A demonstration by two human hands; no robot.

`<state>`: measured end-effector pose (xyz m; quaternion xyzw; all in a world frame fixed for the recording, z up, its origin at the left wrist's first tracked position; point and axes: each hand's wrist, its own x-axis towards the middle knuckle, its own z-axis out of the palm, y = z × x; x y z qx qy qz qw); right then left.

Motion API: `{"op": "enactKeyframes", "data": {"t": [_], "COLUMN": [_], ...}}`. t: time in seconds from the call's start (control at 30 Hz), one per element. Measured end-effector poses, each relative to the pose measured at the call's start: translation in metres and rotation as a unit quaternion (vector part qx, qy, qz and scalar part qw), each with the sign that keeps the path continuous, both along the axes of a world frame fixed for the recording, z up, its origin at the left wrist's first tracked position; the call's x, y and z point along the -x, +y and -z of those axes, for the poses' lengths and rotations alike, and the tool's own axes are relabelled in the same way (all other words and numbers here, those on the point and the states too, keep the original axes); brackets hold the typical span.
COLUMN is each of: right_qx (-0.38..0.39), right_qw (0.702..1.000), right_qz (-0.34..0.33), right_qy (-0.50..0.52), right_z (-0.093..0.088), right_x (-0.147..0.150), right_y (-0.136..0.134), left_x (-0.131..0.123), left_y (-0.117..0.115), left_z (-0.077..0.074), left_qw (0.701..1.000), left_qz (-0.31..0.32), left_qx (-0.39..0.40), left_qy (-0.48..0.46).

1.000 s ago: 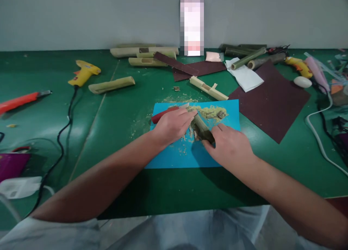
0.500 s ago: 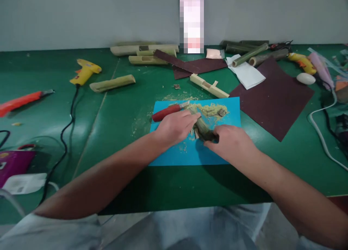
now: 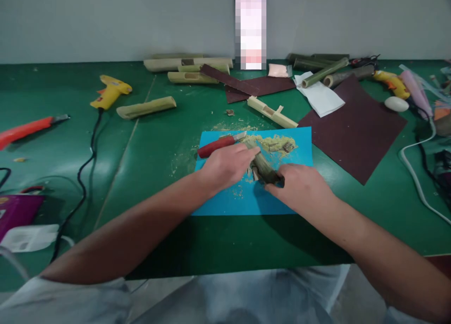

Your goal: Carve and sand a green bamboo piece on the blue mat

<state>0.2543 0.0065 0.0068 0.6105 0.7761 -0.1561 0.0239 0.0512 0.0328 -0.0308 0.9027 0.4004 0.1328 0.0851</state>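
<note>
A short greenish-brown bamboo piece (image 3: pixel 265 168) lies slanted over a bright blue sheet (image 3: pixel 225 204), between both hands. My left hand (image 3: pixel 229 164) is closed around its far end, the fingers partly hiding it. At the near end, my right hand (image 3: pixel 301 185) grips it between thumb and fingers. Just behind my left hand rests a red-handled knife (image 3: pixel 216 145) with a short metal blade. Yellowish shavings (image 3: pixel 275 143) are heaped on the sheet beyond the bamboo, with finer crumbs scattered around.
A notched bamboo strip (image 3: pixel 271 112) lies behind the sheet. Dark brown sandpaper (image 3: pixel 355 131) spreads to the right, near a white egg-shaped object (image 3: pixel 396 104). At left are a yellow glue gun (image 3: pixel 111 91) with a black cord, a bamboo half (image 3: pixel 146 107) and an orange-red cutter (image 3: pixel 28 132).
Both hands keep their hold on the bamboo piece, almost unmoved. The whole view has shifted very slightly.
</note>
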Motion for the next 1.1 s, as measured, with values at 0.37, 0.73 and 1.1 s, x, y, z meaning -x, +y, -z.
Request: {"op": "enactKeyframes", "data": {"t": [0.37, 0.73, 1.1], "right_qx": [-0.128, -0.215, -0.266], "right_qw": [0.991, 0.946, 0.819], "right_qz": [-0.005, -0.234, -0.508], "right_qy": [0.025, 0.07, -0.023], "right_z": [-0.002, 0.01, 0.009], "right_x": [-0.016, -0.024, -0.001], "right_y": [0.005, 0.073, 0.119], "left_x": [-0.014, -0.004, -0.003], "left_y": [0.0, 0.015, 0.017], "left_z": [-0.027, -0.041, -0.036], "left_qw": [0.817, 0.613, 0.662], "left_qz": [-0.147, -0.199, -0.22], "left_qx": [0.364, 0.525, 0.454], "left_qy": [-0.423, -0.555, -0.555]}}
